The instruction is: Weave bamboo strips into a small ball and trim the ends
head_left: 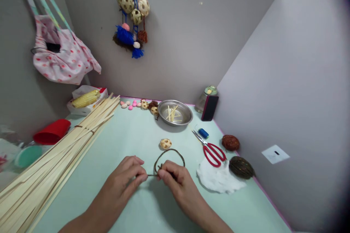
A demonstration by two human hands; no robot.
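A dark brown cord [182, 155] forms a loop between my hands over the table. My left hand [124, 178] pinches a short straight stretch of it between thumb and fingertips. Just to the right, my right hand [176, 180] grips the cord at the base of the loop, where a small knot-like bunch shows. The loop rises behind my right fingers, which hide part of it. Beyond the loop lies a small woven ball [165, 143] with brown gaps, touched by neither hand.
Red-handled scissors [212, 151] rest on white fluff [216, 178] at right, near blue thread [203, 133], dark yarn [241, 167] and reddish-brown yarn [230, 142]. A metal bowl [188, 116] holding strips stands at the back. Long pale strips [68, 145] cover the left side. A phone [210, 108] leans upright.
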